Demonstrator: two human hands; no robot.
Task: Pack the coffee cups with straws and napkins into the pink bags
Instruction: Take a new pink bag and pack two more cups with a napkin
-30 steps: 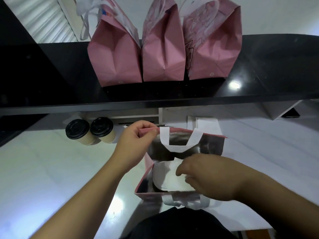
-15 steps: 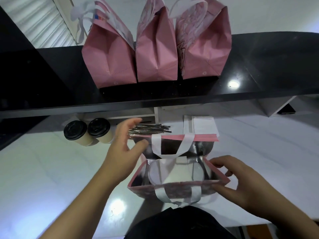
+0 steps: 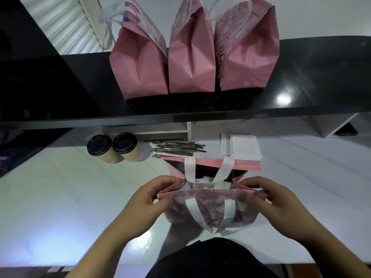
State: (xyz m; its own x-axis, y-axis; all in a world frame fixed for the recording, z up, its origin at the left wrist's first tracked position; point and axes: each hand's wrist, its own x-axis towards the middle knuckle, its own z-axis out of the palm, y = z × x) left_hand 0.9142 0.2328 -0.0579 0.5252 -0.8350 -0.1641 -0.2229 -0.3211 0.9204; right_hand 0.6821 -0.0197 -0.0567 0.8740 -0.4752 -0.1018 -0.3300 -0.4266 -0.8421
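Note:
A pink bag (image 3: pixel 212 205) with white handles stands on the white counter right in front of me. My left hand (image 3: pixel 148 201) pinches its left top corner and my right hand (image 3: pixel 269 199) pinches its right top corner. The bag's mouth is partly open and something white shows inside. Two coffee cups (image 3: pixel 112 147) with black lids stand to the back left. A bundle of wrapped straws (image 3: pixel 178 149) lies behind the bag, and a stack of white napkins (image 3: pixel 241 146) lies to the right of the straws.
Three pink bags (image 3: pixel 190 55) stand side by side on the raised black shelf (image 3: pixel 301 77) at the back. The white counter (image 3: pixel 60 197) stretches left and right of the bag. A dark object (image 3: pixel 346 130) sits at the far right under the shelf.
Both hands moved to the bag's top corners and now pinch them. The bag's mouth has narrowed and its near side has been pulled up toward me.

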